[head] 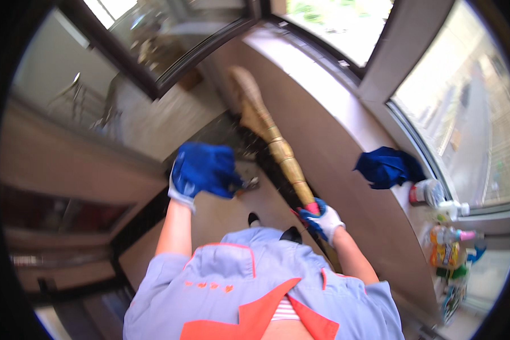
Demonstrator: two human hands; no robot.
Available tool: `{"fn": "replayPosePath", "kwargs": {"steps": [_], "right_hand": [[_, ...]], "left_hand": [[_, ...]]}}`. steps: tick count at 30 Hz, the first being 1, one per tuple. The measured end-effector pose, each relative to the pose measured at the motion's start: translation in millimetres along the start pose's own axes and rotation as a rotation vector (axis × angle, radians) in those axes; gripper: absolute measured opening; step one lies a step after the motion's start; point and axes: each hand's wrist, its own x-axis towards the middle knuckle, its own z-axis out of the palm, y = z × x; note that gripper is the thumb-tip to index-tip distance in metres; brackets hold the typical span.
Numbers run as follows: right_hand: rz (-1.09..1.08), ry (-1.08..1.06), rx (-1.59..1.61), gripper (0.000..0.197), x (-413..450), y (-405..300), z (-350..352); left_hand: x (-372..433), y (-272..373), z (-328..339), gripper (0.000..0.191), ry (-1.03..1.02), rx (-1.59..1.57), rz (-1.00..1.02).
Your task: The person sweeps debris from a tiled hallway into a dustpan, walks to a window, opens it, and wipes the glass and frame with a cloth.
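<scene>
My right hand [323,221], in a white glove with blue on its palm and fingers, grips a bound straw broom [290,163] at a pink-red band. The broom slants away from me, its wider, blurred end beside the wall under the window sill. My left hand [204,172] is raised in front of me, in a glove with a white cuff. A blurred blue mass covers its fingers, and I cannot tell whether this is the glove's palm or a cloth. A dark blue cloth [389,168] lies crumpled on the sill, to the right of the broom.
Along the window sill [344,110] stand a jar [426,192], a white bottle [450,210], an orange spray bottle [444,234] and other containers. A dark-framed window sash [155,91] hangs open at upper left. My shoes [291,234] stand on the tiled floor [221,214].
</scene>
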Motion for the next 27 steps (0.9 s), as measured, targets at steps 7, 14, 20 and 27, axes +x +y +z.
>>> {"fn": "replayPosePath", "kwargs": {"steps": [7, 14, 20, 27], "right_hand": [[-0.369, 0.029, 0.149, 0.056, -59, 64, -14], [-0.059, 0.065, 0.066, 0.035, -65, 22, -4], [-0.199, 0.143, -0.168, 0.036, -91, 62, -20], [-0.276, 0.095, -0.439, 0.032, -100, 76, -25]], "left_hand": [[-28, 44, 20, 0.078, 0.197, -0.824, 0.224], [23, -9, -35, 0.073, 0.218, -0.929, 0.059], [52, 27, -82, 0.047, 0.191, -0.593, 0.003], [62, 133, -52, 0.056, -0.083, -0.318, 0.021]]}}
